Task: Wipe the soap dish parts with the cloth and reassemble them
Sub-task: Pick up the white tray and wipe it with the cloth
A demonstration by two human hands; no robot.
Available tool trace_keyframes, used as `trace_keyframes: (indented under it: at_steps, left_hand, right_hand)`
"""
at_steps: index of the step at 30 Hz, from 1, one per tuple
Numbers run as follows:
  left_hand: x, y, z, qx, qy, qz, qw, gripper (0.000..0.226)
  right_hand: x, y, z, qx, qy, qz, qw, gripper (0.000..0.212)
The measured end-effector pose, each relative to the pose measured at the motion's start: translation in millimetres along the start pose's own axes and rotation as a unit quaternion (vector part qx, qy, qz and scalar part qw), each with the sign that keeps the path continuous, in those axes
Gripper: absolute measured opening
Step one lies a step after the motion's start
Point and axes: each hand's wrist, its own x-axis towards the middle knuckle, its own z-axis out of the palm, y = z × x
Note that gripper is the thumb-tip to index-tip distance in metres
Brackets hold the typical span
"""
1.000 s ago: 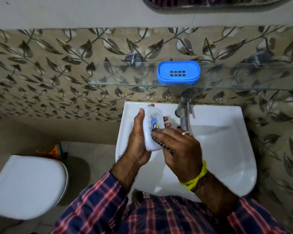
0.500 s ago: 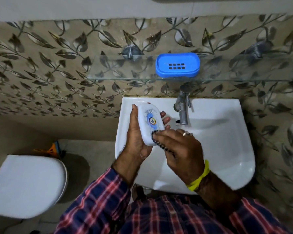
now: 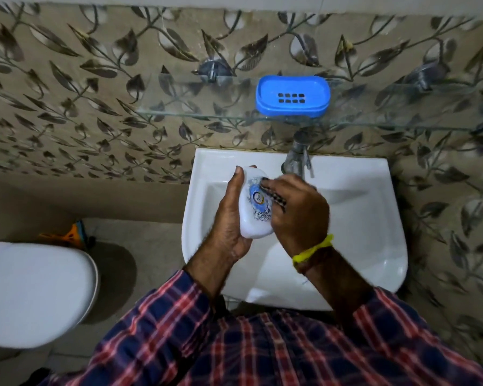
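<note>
My left hand (image 3: 229, 218) grips a white oval soap dish lid (image 3: 255, 206) with a blue round print, held tilted over the sink. My right hand (image 3: 299, 210) presses a dark checked cloth (image 3: 275, 196) against the lid's printed face; most of the cloth is hidden under my fingers. The blue soap dish base (image 3: 292, 96), with a block of small drain holes, sits on the glass shelf (image 3: 195, 110) above the tap.
A white sink (image 3: 360, 213) lies below my hands, with a metal tap (image 3: 296, 157) at its back edge. A white toilet lid (image 3: 34, 291) is at the lower left, and an orange brush (image 3: 70, 235) rests on the floor beside it. Leaf-patterned tiles cover the wall.
My right hand with the cloth has slid up the lid from its lower end to the printed middle. The view has tilted down a little.
</note>
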Motion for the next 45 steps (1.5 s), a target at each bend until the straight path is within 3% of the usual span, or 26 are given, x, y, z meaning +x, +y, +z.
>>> trace_keyframes:
  at_steps: [3, 7, 11, 15, 18, 20, 23, 27, 29, 31, 34, 37, 39, 43, 45]
  left_hand:
    - [0, 2, -7, 0.014, -0.018, 0.007, 1.000, 0.054]
    - [-6, -2, -14, 0.068, 0.021, 0.017, 0.997, 0.058]
    - [-10, 1, -14, 0.053, -0.006, 0.008, 0.999, 0.057]
    - [-10, 5, -13, 0.076, -0.012, 0.003, 0.997, 0.057]
    - [-5, 6, -15, 0.051, -0.027, -0.010, 0.998, 0.054]
    - [-2, 10, -15, 0.046, -0.024, 0.010, 0.999, 0.066]
    - [-2, 13, -9, 0.046, -0.016, 0.010, 0.999, 0.081]
    - [1, 18, -14, 0.017, -0.018, -0.005, 1.000, 0.088]
    - [6, 19, -18, 0.029, 0.015, 0.011, 0.999, 0.093]
    - [7, 18, -14, 0.042, 0.010, 0.021, 0.999, 0.079]
    - [12, 20, -16, 0.056, 0.026, 0.020, 0.998, 0.038]
    - [12, 21, -11, 0.056, 0.047, 0.058, 0.996, 0.045]
    - [10, 16, -7, 0.063, 0.031, 0.063, 0.996, 0.033]
    - [3, 9, -9, 0.146, 0.075, 0.062, 0.984, 0.069]
    - [4, 4, -18, 0.185, 0.099, 0.067, 0.975, 0.062]
  right_hand:
    - [-8, -8, 0, -0.010, -0.027, -0.059, 0.998, 0.037]
    - [3, 6, 4, 0.002, 0.012, 0.005, 1.000, 0.032]
    - [6, -7, 3, -0.003, -0.008, -0.069, 0.998, 0.039]
    - [18, 1, 5, 0.036, 0.044, -0.023, 0.998, 0.036]
    - [22, -13, 6, 0.053, 0.033, -0.102, 0.993, 0.040]
    - [18, -15, 6, 0.058, 0.025, -0.130, 0.989, 0.041]
    - [17, -8, 8, 0.077, 0.032, -0.087, 0.993, 0.042]
    - [-10, -5, 7, 0.040, -0.005, -0.165, 0.986, 0.039]
    - [-10, 5, 9, 0.052, 0.008, -0.109, 0.993, 0.041]
    - [-5, 12, 10, 0.070, 0.022, -0.069, 0.995, 0.041]
    - [-12, 8, 8, 0.045, -0.008, -0.142, 0.989, 0.037]
    - [-11, 17, 7, 0.074, 0.009, -0.090, 0.993, 0.041]
    - [-5, 22, 9, 0.107, 0.012, -0.045, 0.993, 0.045]
    - [-19, 20, 4, 0.120, -0.044, -0.101, 0.987, 0.043]
    - [-24, 36, 5, 0.149, -0.071, -0.068, 0.984, 0.040]
